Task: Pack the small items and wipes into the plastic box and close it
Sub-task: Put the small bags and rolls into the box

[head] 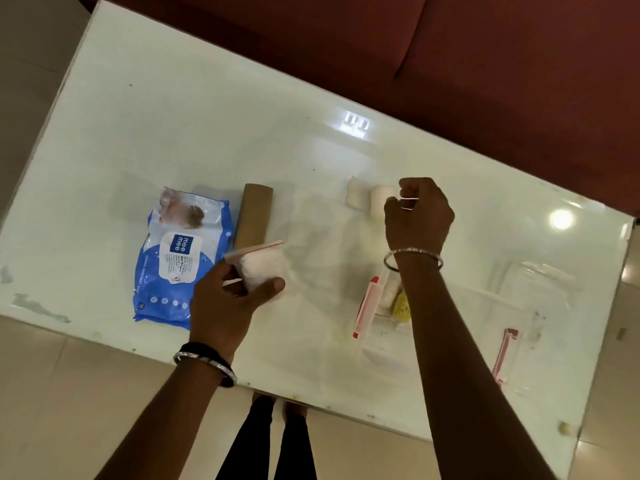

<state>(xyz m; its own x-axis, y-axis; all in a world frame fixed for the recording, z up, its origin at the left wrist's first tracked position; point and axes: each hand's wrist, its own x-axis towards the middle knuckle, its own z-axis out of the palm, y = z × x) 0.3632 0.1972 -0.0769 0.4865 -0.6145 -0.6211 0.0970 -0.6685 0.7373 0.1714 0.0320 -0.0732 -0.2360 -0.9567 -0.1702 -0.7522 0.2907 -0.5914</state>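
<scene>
My left hand [228, 299] holds a small zip bag [259, 265] of white stuff just above the white table [207, 126]. A blue wipes pack [180, 251] lies left of it, a brown cardboard tube [254, 216] beside the pack. My right hand [417, 216] is fisted over two white rolls [367, 197], pinching something small and white that I cannot make out. The clear plastic box [381, 306], red clips on its sides, stands open under my right forearm and holds a yellow item [401, 306]. A clear lid [540, 282] lies at the right.
A dark red sofa [485, 64] runs along the table's far edge. The person's legs [270, 441] stand at the near edge on a tiled floor. A second red clip [505, 355] marks the box's right side.
</scene>
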